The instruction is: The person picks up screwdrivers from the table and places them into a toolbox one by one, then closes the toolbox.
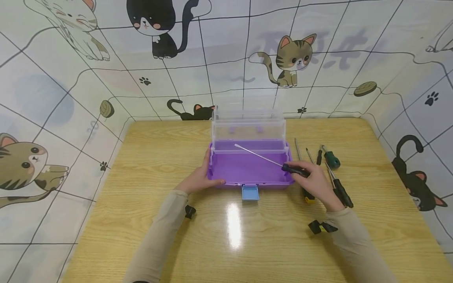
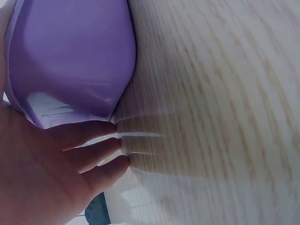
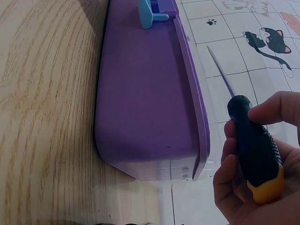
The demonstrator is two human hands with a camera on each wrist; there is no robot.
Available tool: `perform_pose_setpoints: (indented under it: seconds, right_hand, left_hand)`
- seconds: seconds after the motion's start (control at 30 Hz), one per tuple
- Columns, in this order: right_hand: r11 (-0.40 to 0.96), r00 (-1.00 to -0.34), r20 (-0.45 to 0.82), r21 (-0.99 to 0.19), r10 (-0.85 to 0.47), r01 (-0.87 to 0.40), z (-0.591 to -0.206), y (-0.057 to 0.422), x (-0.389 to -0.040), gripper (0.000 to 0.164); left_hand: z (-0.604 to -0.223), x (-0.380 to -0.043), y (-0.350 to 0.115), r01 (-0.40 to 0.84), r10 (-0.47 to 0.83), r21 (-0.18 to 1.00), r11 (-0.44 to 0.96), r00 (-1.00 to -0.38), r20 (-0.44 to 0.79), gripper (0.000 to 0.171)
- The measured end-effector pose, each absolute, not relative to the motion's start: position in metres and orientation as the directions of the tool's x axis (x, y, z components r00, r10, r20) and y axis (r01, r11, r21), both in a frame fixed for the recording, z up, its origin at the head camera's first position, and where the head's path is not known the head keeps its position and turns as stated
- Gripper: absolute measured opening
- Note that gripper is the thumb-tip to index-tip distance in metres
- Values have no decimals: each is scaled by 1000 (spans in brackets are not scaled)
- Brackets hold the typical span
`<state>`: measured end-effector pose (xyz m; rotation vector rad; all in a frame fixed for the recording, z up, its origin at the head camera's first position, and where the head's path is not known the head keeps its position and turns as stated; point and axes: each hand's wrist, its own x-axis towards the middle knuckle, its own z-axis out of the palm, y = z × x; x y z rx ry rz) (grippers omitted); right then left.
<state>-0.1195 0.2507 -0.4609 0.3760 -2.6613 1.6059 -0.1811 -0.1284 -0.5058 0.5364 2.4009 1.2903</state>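
Observation:
A purple toolbox stands with its clear lid raised and its blue latch hanging down in front. My left hand rests against its left end, thumb along the front rim. In the left wrist view, the fingers extend nearly straight beside the purple wall, tips close to the tabletop. My right hand grips a screwdriver by its black handle with a yellow end. Its long metal shaft slants left above the inside of the box. In the head view, the palm hides part of the handle.
Several other screwdrivers lie on the wooden table right of the box, among them a stubby green-handled one and a black-handled one. Behind the table rises a cat-patterned covering.

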Motion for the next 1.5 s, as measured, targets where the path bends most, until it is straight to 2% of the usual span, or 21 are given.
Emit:
perform_pose_setpoints:
  seconds: [0.33, 0.57, 0.87, 1.0, 1.1, 1.23, 1.5]
  right_hand:
    - [471, -959, 73, -859, -273, -200, -457, 242, -126, 36]
    - [440, -934, 132, -854, -333, -278, -437, 226, -123, 34]
    - [454, -909, 92, -844, -406, -288, -463, 233, -137, 36]
    - [450, -892, 82, -841, -444, -301, -466, 229, -141, 36]
    - [434, -881, 77, -848, -466, -303, -467, 225, -143, 35]
    - [427, -872, 65, -852, -486, -302, -468, 222, -146, 34]
    - [436, -852, 75, -834, -518, -338, -467, 218, -150, 33]
  left_hand:
    - [-506, -181, -128, 158, 496, 860, 485, -859, -122, 131]
    - [-506, -181, -128, 141, 483, 845, 515, -863, -150, 131]
    - [-506, -181, -127, 150, 499, 870, 469, -858, -121, 130]
    - [-484, -175, -125, 158, 526, 884, 439, -843, -110, 128]
    - [-486, -176, -125, 165, 533, 882, 443, -839, -111, 128]
    - [-508, -183, -127, 171, 519, 874, 454, -848, -104, 131]
    - [-508, -182, -129, 151, 510, 884, 442, -853, -110, 132]
